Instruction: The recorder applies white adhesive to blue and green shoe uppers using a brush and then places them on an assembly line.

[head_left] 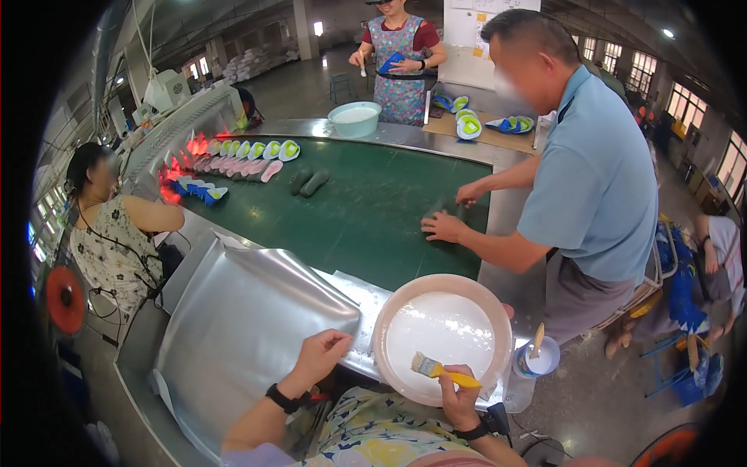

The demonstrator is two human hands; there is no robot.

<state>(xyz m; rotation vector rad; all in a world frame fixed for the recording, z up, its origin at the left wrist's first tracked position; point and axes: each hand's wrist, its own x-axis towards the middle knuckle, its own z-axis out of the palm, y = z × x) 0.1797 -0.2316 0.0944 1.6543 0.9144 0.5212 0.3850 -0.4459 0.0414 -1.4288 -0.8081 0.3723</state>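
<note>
My right hand (461, 398) grips a paintbrush (465, 380) by its yellow handle. The brush's pale bristles hang over a wide pinkish basin (381, 342) of white liquid (447, 331). Nearer the left, my left hand (320, 359) is raised above the edge of a shiny metal sheet (257, 311), fingers curled in and nothing visible in them. Beyond the basin runs a green conveyor belt (373, 233). A co-worker in a blue shirt (595, 171) leans over its right end, both hands on dark, blurred pieces there.
Right of the basin stands a small bucket (537, 358) with a brush in it. Rows of shoe uppers (257, 149), pink insoles (233, 167) and dark soles (311, 183) lie on the belt. Two more people work at the far side (401, 70) and left (117, 210).
</note>
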